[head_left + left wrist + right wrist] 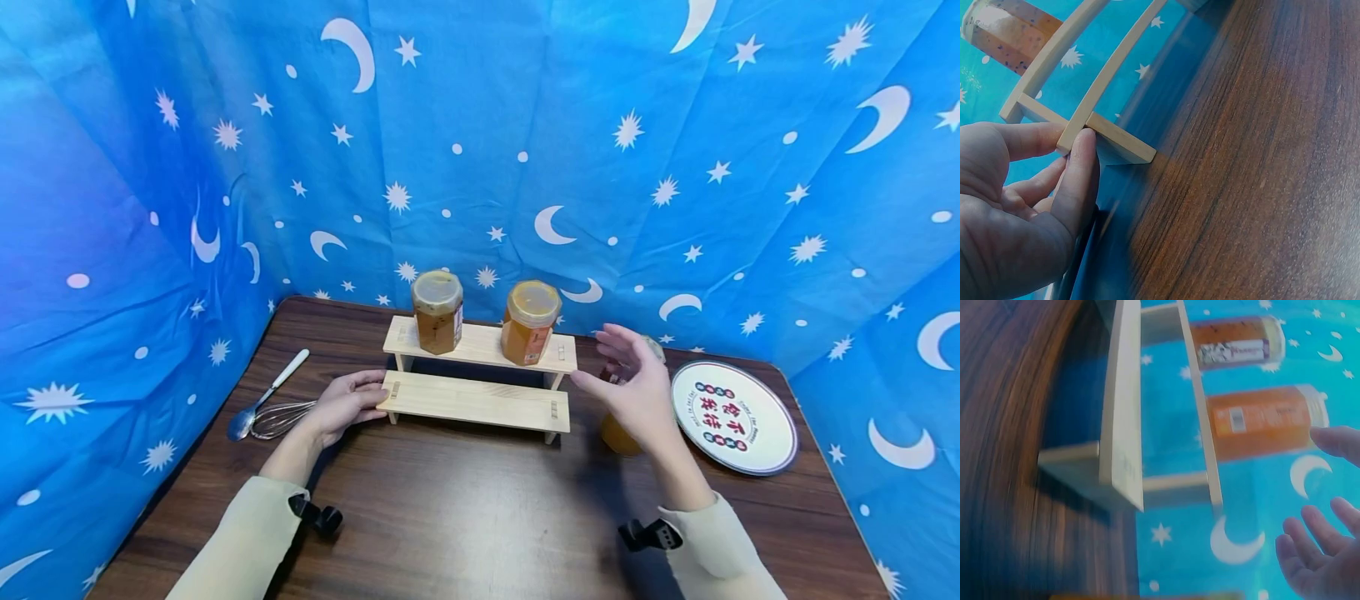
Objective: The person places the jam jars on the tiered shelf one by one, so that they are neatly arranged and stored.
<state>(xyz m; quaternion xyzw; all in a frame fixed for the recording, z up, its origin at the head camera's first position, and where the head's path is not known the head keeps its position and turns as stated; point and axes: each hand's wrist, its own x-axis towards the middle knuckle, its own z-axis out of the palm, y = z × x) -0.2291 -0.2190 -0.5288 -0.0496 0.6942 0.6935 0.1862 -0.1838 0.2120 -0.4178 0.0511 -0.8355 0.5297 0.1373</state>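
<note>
The left hand pinches the wooden rack at centre frame, seemingly steadying it; the right hand, at right, is empty, fingers spread. The next move likely calls for keeping the rack's jars upright.

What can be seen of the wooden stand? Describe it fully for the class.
The two-step stand looks like pale, unpainted wood: two long, flat boards on end supports, with small joint-like marks near the board ends. It stands upright on the dark table. Two jars rest on the higher back board; the left hand pinches the front board at its left end.
</note>
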